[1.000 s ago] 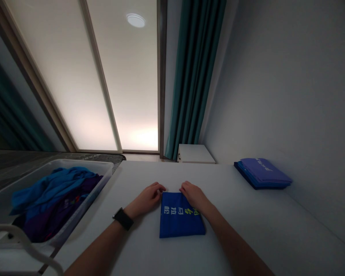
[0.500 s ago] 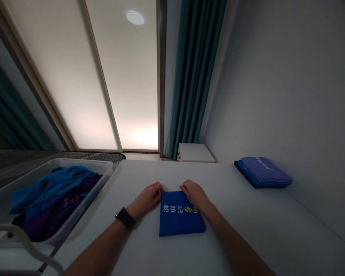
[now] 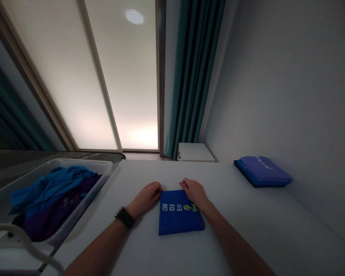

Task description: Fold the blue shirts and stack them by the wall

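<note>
A blue shirt (image 3: 179, 220), folded into a flat square with white and yellow printed characters, lies on the white table in front of me. My left hand (image 3: 151, 193), with a black watch on its wrist, has its fingers curled at the shirt's far left corner. Over the far right corner rests my right hand (image 3: 193, 191), fingers bent and pressed together, hiding that corner and part of the print. Its fingertips reach slightly past the far edge.
On the left stands a clear plastic bin (image 3: 103, 168) holding rumpled blue and purple clothes (image 3: 56, 188). A stack of folded clothes (image 3: 263, 172) sits at the right by the wall. Beyond the table's far edge is a low white cabinet (image 3: 196, 152).
Both hands stay at the shirt's far corners. My right hand's fingers have shifted slightly; the shirt lies almost as before.
</note>
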Available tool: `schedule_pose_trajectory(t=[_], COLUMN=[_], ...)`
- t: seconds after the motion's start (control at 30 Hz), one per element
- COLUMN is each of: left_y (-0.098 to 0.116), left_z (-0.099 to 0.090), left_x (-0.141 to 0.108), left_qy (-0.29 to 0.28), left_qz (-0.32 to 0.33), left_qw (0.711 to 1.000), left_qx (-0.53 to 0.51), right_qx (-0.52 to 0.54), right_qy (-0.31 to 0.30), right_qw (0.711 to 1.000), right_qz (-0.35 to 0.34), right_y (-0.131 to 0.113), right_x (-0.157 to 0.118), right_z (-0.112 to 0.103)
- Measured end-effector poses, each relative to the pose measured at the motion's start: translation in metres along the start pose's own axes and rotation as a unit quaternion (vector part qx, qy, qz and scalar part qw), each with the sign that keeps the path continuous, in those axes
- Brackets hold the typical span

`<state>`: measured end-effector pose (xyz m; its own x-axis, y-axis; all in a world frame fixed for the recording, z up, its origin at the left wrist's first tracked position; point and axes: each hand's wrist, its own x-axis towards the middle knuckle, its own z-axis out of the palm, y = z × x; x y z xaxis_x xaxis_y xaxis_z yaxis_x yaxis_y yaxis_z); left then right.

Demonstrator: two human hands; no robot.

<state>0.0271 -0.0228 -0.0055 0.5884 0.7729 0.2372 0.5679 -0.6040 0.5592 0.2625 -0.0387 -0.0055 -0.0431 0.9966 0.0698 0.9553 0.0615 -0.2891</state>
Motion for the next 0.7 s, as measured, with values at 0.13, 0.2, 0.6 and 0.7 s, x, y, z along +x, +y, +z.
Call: schedule_pose_trajectory(t=[0.13, 0.2, 0.6, 0.7], left_y=[-0.002, -0.003, 0.041, 0.042], left_z=[0.001, 0.000, 0.003, 0.013], left_x=[0.000, -0.001, -0.004, -0.004], left_qy=[0.003, 0.000, 0.042, 0.020], left_qz=[0.039, 0.052, 0.035, 0.017], left_qw=[0.999, 0.997, 0.989, 0.985], left_qx=[0.036, 0.061, 0.140, 0.169], right_qx=[-0.008, -0.010, -0.041, -0.041], right_qy=[0.000, -0.003, -0.005, -0.005], right_qw=[1.000, 1.000, 0.999, 0.999], right_qz=[0.017, 0.013, 0.012, 0.019], right_y=[0.004, 0.007, 0.006, 0.006], right_x=[0.000, 0.000, 0.002, 0.002], right_z=[-0.002, -0.004, 0.000, 0.000])
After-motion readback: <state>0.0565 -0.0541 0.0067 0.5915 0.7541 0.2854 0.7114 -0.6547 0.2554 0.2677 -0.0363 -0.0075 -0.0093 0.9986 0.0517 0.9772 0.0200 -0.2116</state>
